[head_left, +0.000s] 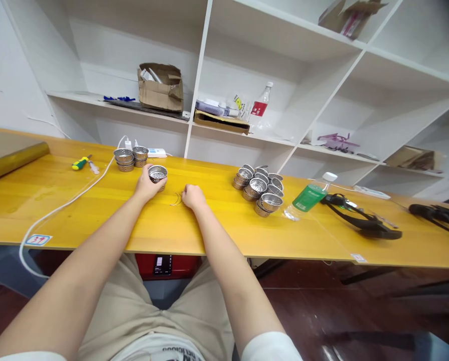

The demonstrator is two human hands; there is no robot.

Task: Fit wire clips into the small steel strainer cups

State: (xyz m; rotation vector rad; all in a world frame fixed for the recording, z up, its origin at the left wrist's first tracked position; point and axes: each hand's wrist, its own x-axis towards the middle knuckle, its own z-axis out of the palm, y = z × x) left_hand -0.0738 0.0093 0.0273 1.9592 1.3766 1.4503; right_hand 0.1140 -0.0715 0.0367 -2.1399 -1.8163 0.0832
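Observation:
My left hand is wrapped round a perforated metal cup, which stands on the yellow table. To the right, my right hand rests on the table in a closed shape; what its fingers hold, if anything, is hidden. A thin curved wire lies between the two hands. Behind my left hand stand two short stacks of the same metal cups. A larger cluster of stacked cups is right of my right hand, some of them tilted.
A bottle with a green label leans at the right, beside black straps. A white cable curves across the left, near a green-yellow screwdriver. White shelves rise behind the table.

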